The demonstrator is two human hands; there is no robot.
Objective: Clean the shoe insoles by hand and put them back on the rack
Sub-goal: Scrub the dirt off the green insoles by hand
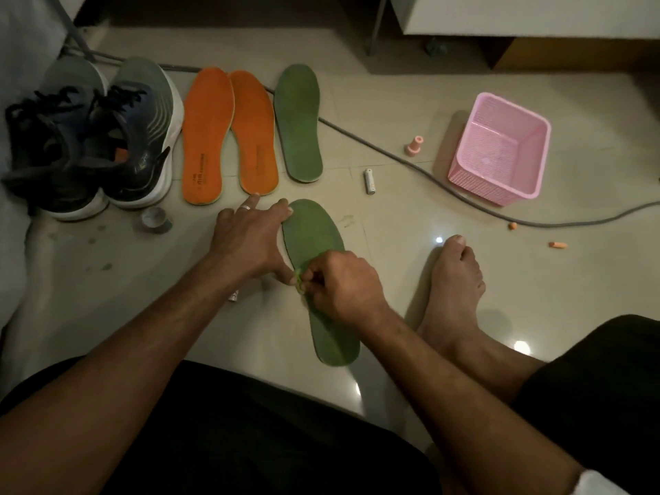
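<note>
On the pale tiled floor (410, 280), the left hand (250, 241) presses flat with spread fingers on a green foam insole (318, 244), its long axis running away and slightly leftward, while the right hand (339, 284) pinches a small green scrap (299, 280) against it. Beyond lie one more green insole (299, 123), two orange insoles (228, 134), two dark sneakers (107, 137) and one pink plastic basket (500, 148).

A single head-worn, wide-angle view looks forward and steeply down from above the person's lap onto the tiled floor (393, 83). It sits close over the near green insole (318, 237); the pink basket (500, 187) lies beyond that insole, to its right.
</note>
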